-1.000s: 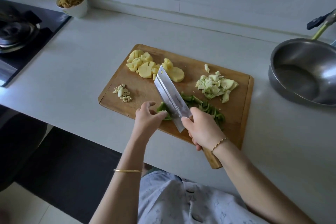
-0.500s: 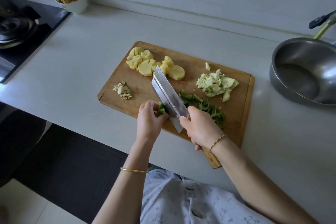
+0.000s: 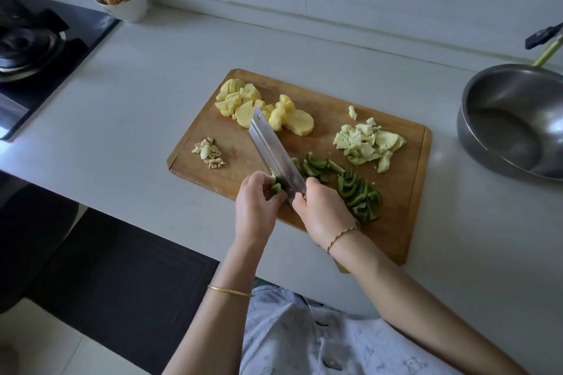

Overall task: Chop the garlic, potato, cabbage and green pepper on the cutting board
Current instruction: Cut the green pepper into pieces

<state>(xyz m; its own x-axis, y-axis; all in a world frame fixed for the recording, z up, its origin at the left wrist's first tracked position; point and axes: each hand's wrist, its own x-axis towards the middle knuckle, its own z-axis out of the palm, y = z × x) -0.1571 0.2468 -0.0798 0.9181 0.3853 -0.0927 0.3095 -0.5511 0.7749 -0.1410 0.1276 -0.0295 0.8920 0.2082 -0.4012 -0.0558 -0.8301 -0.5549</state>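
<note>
while the left hand [image 3: 254, 209] pinches the green pepper [image 3: 276, 188], the right hand [image 3: 323, 212] grips the cleaver [image 3: 272, 149]

Your right grip [image 3: 323, 210] swallows the handle of the cleaver [image 3: 274, 152], so you see only the blade. Your left grip [image 3: 256, 204] covers most of the green pepper piece [image 3: 276, 188] it pinches; its full size cannot be told. Your right forearm crosses the near corner of the cutting board [image 3: 231, 167] and hides that edge. The steel pan [image 3: 475, 143] runs off the right border, as does the green stick [image 3: 548, 52] behind it, whose link to the pan is unclear. The stove [image 3: 36, 49] is cut by the left border. The brown shreds in the white bowl [image 3: 134, 6] are too small to identify.
</note>
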